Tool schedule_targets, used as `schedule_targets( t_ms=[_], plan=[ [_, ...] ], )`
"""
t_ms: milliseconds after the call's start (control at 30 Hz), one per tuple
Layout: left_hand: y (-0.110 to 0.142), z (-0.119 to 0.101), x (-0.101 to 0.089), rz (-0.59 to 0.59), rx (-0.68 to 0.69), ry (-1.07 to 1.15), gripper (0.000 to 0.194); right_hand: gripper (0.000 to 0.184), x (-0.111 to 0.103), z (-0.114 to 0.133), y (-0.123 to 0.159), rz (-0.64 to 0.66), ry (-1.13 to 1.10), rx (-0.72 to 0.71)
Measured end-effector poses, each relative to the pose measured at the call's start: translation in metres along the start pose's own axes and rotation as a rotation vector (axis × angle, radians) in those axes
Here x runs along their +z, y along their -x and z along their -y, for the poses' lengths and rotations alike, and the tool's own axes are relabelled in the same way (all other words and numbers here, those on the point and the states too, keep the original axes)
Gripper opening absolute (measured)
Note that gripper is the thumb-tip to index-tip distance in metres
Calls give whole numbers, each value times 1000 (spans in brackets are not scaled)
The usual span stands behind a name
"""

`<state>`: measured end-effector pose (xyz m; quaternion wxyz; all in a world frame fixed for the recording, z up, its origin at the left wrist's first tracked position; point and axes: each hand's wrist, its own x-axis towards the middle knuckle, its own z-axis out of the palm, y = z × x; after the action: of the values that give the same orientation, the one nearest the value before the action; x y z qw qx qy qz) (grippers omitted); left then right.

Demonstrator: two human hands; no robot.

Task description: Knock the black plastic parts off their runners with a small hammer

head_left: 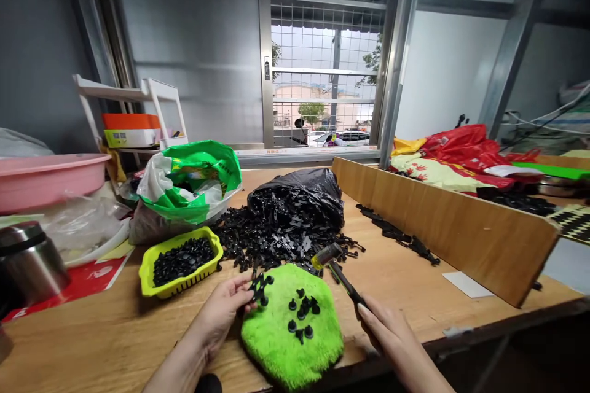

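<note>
Cushion (276, 350) is showing solid lime green, with pegs (301, 314) and linked piece (262, 280) both reading black against it. Hammer (343, 279) is showing a black handle and yellow tip; basket (146, 273) is running yellow around black caps (184, 261), pile (286, 239) and plastic bag (318, 184) are matching in black. Sack (196, 209) is showing green and white, basin (50, 181) pink, table (106, 344) tan wood grain.

The left forearm (182, 353) slants inward over the table (106, 338) near its front edge, the left hand (221, 310) pinching between thumb and fingers. The right forearm (419, 359) crosses that edge, slanting inward, the right hand (385, 324) curled in a grip.
</note>
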<state>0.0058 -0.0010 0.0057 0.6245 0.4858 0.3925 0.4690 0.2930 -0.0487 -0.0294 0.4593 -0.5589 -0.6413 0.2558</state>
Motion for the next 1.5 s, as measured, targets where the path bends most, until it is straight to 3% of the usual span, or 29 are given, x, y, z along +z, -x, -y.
schedule_targets(
  t_ms=[267,533,1167,1500],
  plan=[
    [-24,-8,24,-159,-80,181,15,49,25,-31,-13,207,-411,160],
    [-32,3,46,-263,-226,173,25,47,22,-26,-12,224,-634,206],
    [-30,5,53,-325,-202,145,31,44,25,-33,-12,210,-692,167],
    [-35,10,53,-320,-209,127,29,48,24,-33,-9,208,-570,159]
  ],
)
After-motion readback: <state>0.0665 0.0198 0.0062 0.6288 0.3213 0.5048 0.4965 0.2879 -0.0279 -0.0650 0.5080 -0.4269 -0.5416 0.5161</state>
